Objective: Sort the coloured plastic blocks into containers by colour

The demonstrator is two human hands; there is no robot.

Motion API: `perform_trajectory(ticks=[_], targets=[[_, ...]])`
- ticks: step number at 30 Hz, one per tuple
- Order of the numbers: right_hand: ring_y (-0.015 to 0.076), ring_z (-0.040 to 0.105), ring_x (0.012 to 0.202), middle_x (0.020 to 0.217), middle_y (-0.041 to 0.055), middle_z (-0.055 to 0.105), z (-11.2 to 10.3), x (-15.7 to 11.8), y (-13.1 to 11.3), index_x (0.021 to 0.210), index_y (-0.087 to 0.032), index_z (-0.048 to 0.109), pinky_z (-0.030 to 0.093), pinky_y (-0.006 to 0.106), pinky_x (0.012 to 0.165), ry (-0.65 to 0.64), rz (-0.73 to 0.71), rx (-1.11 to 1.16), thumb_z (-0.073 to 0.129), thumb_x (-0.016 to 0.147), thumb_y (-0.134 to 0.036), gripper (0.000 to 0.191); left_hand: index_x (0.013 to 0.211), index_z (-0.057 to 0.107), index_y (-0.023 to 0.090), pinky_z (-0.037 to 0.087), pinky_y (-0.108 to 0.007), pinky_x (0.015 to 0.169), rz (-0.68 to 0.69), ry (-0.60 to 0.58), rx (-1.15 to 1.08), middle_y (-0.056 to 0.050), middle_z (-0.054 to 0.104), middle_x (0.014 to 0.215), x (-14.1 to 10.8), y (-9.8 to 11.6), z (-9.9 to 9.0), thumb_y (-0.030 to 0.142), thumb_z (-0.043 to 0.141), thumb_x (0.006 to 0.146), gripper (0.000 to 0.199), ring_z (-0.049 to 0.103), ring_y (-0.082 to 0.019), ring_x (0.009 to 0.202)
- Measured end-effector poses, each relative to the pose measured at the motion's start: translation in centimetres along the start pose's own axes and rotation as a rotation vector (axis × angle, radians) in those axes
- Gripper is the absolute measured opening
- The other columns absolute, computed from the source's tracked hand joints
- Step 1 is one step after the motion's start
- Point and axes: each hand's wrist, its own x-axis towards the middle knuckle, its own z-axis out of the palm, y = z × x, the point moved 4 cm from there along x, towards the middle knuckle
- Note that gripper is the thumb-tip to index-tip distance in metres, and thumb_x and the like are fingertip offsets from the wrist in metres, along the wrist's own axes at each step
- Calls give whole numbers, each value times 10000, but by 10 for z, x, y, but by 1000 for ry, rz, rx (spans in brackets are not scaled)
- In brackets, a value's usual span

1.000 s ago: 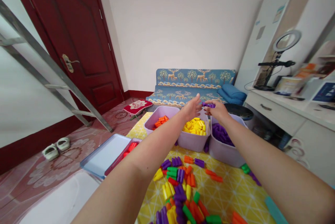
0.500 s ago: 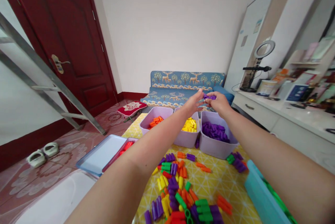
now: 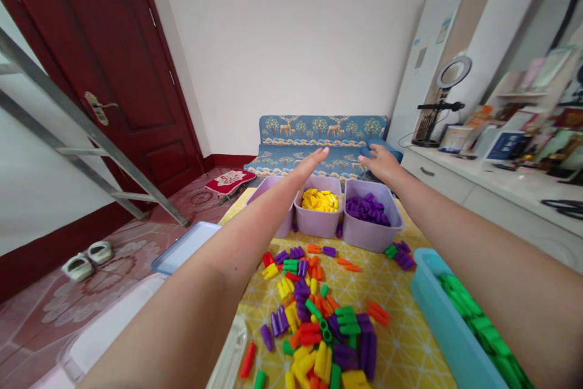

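Note:
My left hand [image 3: 310,164] is stretched out flat above the left lilac plastic bin [image 3: 285,228], its fingers apart and holding nothing. My forearm hides most of that bin's contents. My right hand [image 3: 380,164] hangs over the far rim of a lilac bin of purple plastic pieces [image 3: 368,237], with nothing visible in its fingers. Between them stands a lilac bin of yellow pieces [image 3: 317,226]. A loose pile of mixed purple, orange, yellow, green and red interlocking plastic pieces [image 3: 310,310] lies on the yellow patterned tablecloth [image 3: 401,340] below my arms.
A teal tray of green pieces [image 3: 455,322] sits at the table's right edge. A pale blue tray [image 3: 186,246] lies beyond the left edge. Behind the bins stands a blue patterned sofa [image 3: 319,146], with white drawers [image 3: 450,179] to the right.
My hands have spread apart, and the purple pieces are no longer in my right hand's fingers. The view has tilted down, bringing more of the teal tray and the pile into sight.

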Motion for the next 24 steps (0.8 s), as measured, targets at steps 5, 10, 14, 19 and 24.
perform_trajectory(ticks=[5, 10, 14, 19, 24], targets=[[261, 598, 1155, 1262, 169, 617, 41, -79, 1, 1256, -136, 538, 453, 426, 994, -111, -48, 103, 625, 801, -293, 489, 1400, 440, 176, 329, -362, 1108, -88, 21, -3, -114, 417, 1484, -61, -27, 15, 470, 553, 839, 643, 416, -252, 1354], [271, 666, 1003, 1082, 118, 708, 81, -204, 33, 1031, -180, 674, 493, 448, 928, -268, -59, 117, 667, 729, -305, 326, 1333, 517, 125, 357, -385, 1090, -148, -18, 314, -164, 515, 1393, -176, -76, 41, 405, 611, 797, 613, 467, -291, 1301], [291, 619, 1099, 1135, 112, 686, 86, -271, 73, 1049, -204, 679, 436, 488, 1002, -279, -58, 72, 640, 731, -338, 347, 1359, 496, 187, 316, -445, 1111, -243, -26, 573, -167, 452, 1433, -245, -111, 54, 442, 660, 741, 688, 377, -338, 1358], [292, 577, 1158, 1184, 120, 656, 95, -277, 97, 1095, -202, 670, 392, 495, 1045, -273, -80, -24, 614, 717, -242, 384, 1375, 472, 188, 276, -462, 1125, -283, 72, 677, -179, 412, 1454, -241, -129, 58, 439, 577, 810, 626, 354, -331, 1369], [258, 552, 1187, 1231, 89, 641, 128, -237, 88, 1159, -211, 648, 369, 460, 1067, -351, -137, -27, 604, 647, -107, 524, 1423, 392, 304, 215, -630, 1085, -338, -41, 764, -133, 332, 1521, -185, -147, 54, 550, 629, 739, 765, 234, -420, 1407]])
